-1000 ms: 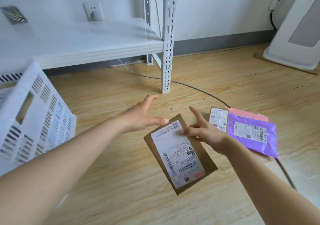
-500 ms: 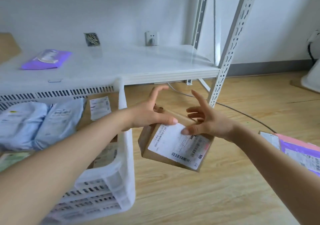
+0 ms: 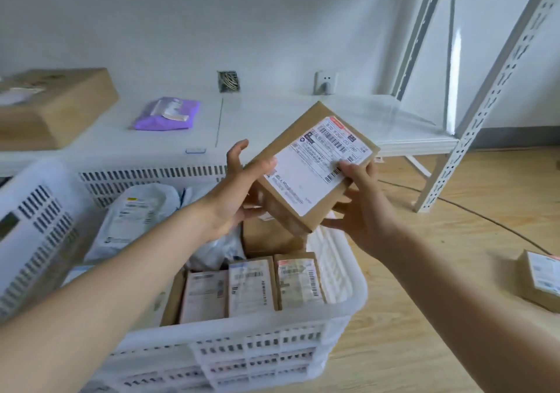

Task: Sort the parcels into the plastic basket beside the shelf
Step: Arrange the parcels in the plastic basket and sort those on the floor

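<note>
Left hand (image 3: 233, 192) clamps the near-left edge of the cardboard parcel (image 3: 315, 168), thumb on the white shipping label (image 3: 318, 162) and fingers tucked beneath; right hand (image 3: 360, 204) pinches the right edge, thumb on the label's barcode corner, fingers cupped under. Both are gripping it, and the label is tilted up toward the camera, probably so it can be read and turned before it goes down.

The parcel hangs at frame centre, above the far right corner of the white plastic basket (image 3: 272, 341), touching neither rim nor contents. I'd call this the carry-over stage, release still to come.

Inside, three small cardboard boxes (image 3: 257, 289) stand on edge, packed side by side against the near wall, labels up, which saves floor space. Behind them a larger brown box (image 3: 269, 238) sits under the held parcel, and pale poly mailers (image 3: 136, 214) fill the left half. Open room looks tight: the likeliest spot is on top of that brown box or on the mailers, and the basket's right rim is close to the right wrist, so a straight descent seems safer than a sideways slide.

In the upper part of the frame, the low white shelf (image 3: 272, 120) carries a purple mailer (image 3: 166, 114) and a big cardboard carton (image 3: 54, 105) at far left. Another labelled box (image 3: 542, 280) waits on the wooden floor (image 3: 439, 317) at the right edge, so sorting isn't finished.
</note>
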`<state>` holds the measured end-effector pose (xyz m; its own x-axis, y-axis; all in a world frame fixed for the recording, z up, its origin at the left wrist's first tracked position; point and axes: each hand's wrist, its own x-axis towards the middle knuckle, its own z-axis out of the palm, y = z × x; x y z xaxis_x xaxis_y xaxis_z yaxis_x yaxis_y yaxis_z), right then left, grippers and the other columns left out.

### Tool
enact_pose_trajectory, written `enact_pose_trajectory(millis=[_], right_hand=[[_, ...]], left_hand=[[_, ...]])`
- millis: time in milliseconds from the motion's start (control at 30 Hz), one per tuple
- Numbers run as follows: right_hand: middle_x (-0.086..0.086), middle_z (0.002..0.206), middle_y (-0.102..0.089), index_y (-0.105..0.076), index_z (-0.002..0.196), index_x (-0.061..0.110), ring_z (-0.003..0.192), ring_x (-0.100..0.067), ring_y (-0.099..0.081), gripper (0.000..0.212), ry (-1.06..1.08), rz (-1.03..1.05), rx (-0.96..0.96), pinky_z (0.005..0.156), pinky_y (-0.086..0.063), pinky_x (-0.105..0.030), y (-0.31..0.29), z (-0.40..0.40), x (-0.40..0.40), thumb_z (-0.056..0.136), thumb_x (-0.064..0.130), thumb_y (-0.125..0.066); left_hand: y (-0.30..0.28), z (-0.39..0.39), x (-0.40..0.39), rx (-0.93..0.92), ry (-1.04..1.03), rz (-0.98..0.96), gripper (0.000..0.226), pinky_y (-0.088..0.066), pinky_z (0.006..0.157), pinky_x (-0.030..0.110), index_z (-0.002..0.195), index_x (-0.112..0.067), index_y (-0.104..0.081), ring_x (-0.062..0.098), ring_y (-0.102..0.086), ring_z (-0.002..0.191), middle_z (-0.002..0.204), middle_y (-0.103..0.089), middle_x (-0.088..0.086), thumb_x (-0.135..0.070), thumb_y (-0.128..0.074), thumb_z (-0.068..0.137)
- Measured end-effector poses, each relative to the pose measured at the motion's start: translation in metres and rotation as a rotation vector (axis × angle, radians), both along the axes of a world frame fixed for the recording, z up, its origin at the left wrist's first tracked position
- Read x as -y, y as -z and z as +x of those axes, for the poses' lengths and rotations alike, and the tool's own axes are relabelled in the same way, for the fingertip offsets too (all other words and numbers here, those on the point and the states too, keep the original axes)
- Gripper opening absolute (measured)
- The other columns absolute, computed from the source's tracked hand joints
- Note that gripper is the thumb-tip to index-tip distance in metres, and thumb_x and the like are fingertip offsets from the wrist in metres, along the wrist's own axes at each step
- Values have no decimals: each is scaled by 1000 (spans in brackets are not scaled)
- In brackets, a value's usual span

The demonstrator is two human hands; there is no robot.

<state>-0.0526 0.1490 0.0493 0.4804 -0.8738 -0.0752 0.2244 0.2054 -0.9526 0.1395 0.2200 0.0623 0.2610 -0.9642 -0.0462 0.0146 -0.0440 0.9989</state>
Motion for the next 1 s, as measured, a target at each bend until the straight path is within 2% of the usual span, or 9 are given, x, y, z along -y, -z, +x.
enact_pose_trajectory(millis=[100, 200, 300, 400, 467, 533, 633, 900, 1000], right_hand=[[1, 88, -65, -41, 119, 45, 73, -22, -64, 55, 5, 15, 10, 59, -54, -41, 1, 40, -10, 69, 39, -64], [4, 73, -62, -50, 113, 42, 52, -12, -61, 35, -53, 28, -31, 43, -46, -24, 8, 77, -20, 80, 36, -57], [7, 62, -62, -55, 107, 45, 40, -9, -55, 24, -165, 85, -89, 38, -41, -19, 21, 110, -29, 85, 37, -53], [8, 66, -69, -59, 95, 51, 56, -14, -66, 16, -260, 156, -253, 53, -53, -32, 38, 132, -38, 84, 42, -53], [7, 67, -70, -61, 91, 51, 62, -16, -67, 15, -307, 203, -375, 63, -56, -38, 51, 140, -43, 86, 41, -52], [2, 77, -71, -64, 91, 44, 71, -19, -67, 15, -325, 258, -477, 66, -57, -39, 60, 144, -48, 89, 37, -50], [-6, 86, -66, -60, 97, 25, 76, -21, -65, 15, -346, 306, -608, 59, -56, -34, 70, 145, -55, 94, 23, -46], [-8, 90, -63, -56, 99, 19, 82, -25, -64, 13, -436, 316, -689, 70, -57, -40, 76, 155, -60, 95, 25, -45], [-8, 90, -61, -54, 99, 18, 83, -25, -63, 16, -398, 295, -753, 71, -55, -40, 79, 158, -61, 95, 30, -44]], left_hand=[[-2, 40, -20, 190, 38, 30, 81, -33, 101, 37, 138, -56, 3, 4, -57, 110, 125, -59, -13, -39, -58, 86], [-1, 79, -43, 229, 125, 20, 80, -41, 97, 38, 123, -76, -4, 10, -54, 118, 143, -44, -7, -33, -61, 86], [9, 109, -61, 289, 213, 49, 69, -37, 106, 39, 110, -83, -19, 12, -38, 133, 149, -29, -20, -31, -59, 88], [27, 127, -77, 264, 247, 196, 57, -52, 79, 18, 104, -80, -33, -4, -59, 105, 123, -47, -35, -32, -57, 89], [45, 131, -86, 270, 245, 308, 55, -55, 68, 21, 114, -74, -30, 0, -67, 86, 114, -54, -28, -34, -59, 88], [63, 129, -92, 291, 270, 411, 64, -56, 79, 29, 132, -62, -19, 9, -66, 95, 121, -54, -22, -37, -58, 88], [83, 124, -95, 465, 343, 507, 75, -40, 104, 37, 139, -57, -4, 15, -47, 124, 146, -36, -15, -44, -57, 87], [82, 148, -97, 495, 361, 562, 81, -40, 96, 26, 139, -56, -2, 8, -48, 116, 136, -41, -17, -45, -61, 84], [85, 151, -101, 438, 325, 611, 89, -31, 107, 32, 142, -49, 10, 13, -34, 134, 151, -24, -13, -54, -57, 83]])
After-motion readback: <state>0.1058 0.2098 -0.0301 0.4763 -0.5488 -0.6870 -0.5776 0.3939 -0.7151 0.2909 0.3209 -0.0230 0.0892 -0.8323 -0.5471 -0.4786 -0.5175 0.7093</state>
